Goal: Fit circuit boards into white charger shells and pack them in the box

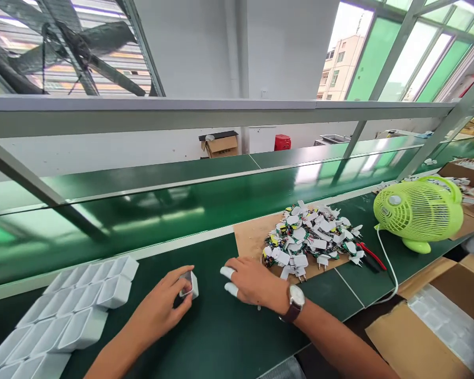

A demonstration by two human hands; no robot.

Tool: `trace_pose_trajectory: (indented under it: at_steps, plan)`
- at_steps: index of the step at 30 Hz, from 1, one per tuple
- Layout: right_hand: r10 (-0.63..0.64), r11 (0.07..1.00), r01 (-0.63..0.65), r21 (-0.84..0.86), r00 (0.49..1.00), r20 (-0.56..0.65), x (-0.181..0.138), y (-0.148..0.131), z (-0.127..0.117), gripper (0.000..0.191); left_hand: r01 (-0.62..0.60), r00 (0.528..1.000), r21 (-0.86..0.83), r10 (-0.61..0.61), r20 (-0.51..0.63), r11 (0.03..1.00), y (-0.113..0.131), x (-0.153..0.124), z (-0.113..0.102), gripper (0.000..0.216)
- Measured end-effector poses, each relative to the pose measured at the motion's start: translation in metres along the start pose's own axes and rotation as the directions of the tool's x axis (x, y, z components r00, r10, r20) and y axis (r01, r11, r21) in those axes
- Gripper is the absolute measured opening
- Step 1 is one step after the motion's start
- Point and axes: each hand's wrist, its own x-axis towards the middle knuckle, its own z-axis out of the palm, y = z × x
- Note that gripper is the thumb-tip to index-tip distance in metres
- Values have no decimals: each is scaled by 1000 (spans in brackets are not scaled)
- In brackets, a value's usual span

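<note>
My left hand (168, 297) grips a small white plastic housing (194, 284), fingers and thumb closed around its sides just above the green table. The housing's open side faces my palm; what is inside it is hard to make out. My right hand (255, 283) is palm down to the right of it, two fingers in white finger cots (231, 289) stretched toward the housing and slightly apart. A tiny pale piece (259, 308) shows under its near edge, partly hidden. Beyond this hand lies a heap of white plug pieces with circuit boards (312, 237).
Rows of white open housings (79, 310) stand at the left. The heap lies on a cardboard sheet (248, 237), with red-handled pliers (373, 258) beside it. A green fan (418, 213) and an open carton (414, 337) are at right. A green conveyor belt (205, 205) runs behind.
</note>
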Motion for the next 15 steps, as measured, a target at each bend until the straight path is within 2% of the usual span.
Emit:
trace_pose_trajectory:
  at_steps: [3, 6, 10, 15]
  plan:
    - [169, 979, -170, -111, 985, -22, -29, 29, -27, 20, -5, 1000, -78, 4, -15, 997, -6, 17, 15, 17]
    - [312, 927, -303, -222, 950, 4, -53, 50, -39, 15, -20, 995, -187, 1, -99, 982, -9, 20, 31, 21]
    - [334, 897, -279, -343, 936, 111, -56, 56, -36, 18, -38, 978, -260, -17, -206, 965, -13, 16, 50, 23]
    - [326, 875, -251, -415, 937, 121, -35, 52, -32, 22, -42, 972, -281, -26, -232, 959, -20, 4, 53, 24]
